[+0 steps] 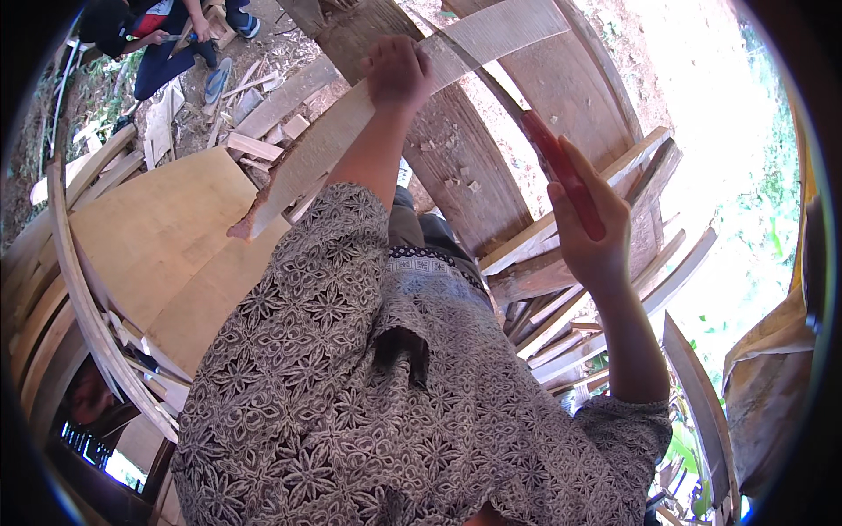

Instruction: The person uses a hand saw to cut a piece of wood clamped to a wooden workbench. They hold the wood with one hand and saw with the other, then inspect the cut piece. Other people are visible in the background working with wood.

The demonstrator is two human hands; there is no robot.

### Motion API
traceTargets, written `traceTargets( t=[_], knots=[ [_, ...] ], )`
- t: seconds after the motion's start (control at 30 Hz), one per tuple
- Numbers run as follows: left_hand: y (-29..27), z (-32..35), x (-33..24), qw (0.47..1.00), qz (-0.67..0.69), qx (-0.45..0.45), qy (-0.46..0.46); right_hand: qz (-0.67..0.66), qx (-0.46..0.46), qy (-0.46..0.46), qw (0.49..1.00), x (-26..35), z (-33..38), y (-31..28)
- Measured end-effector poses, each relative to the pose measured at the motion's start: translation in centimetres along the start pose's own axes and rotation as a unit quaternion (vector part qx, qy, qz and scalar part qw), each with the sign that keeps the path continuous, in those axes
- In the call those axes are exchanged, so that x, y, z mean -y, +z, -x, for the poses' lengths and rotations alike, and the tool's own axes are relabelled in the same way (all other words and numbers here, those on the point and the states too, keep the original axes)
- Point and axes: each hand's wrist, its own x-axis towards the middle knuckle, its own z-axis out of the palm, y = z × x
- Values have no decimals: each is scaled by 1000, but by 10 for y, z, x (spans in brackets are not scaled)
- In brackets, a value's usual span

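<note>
A long, pale wooden board (324,131) with a rough, jagged near end lies slantwise over darker planks. My left hand (397,74) is closed on its upper part, fingers curled over the far edge. In my right hand (589,215) is the red handle of a handsaw (561,167), gripped from the right side. Its thin dark blade runs up and left from the handle and crosses the board to the right of my left hand. How deep the teeth sit in the wood cannot be made out.
Wood chips lie on a wide plank (460,158) beneath the board. Plywood sheets (167,228) lie at left beside curved strips (79,272). Timber pieces (561,324) are stacked at right. At the upper left, another person (167,35) crouches with a blue-handled tool. A tarp (772,377) hangs far right.
</note>
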Motion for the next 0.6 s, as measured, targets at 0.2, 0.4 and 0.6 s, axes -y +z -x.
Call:
traceTargets(
  t=[0.2,0.4,0.6],
  knots=[
    [-9,2,1,1000,-11,13,19,-4,9,-34,999,36,-57,16],
    [-17,-4,-14,999,1,49,20,1,-62,-19,998,-10,-162,81],
    [-19,-6,-13,999,-16,32,-13,-49,-46,-54,996,-94,-106,97]
  ],
)
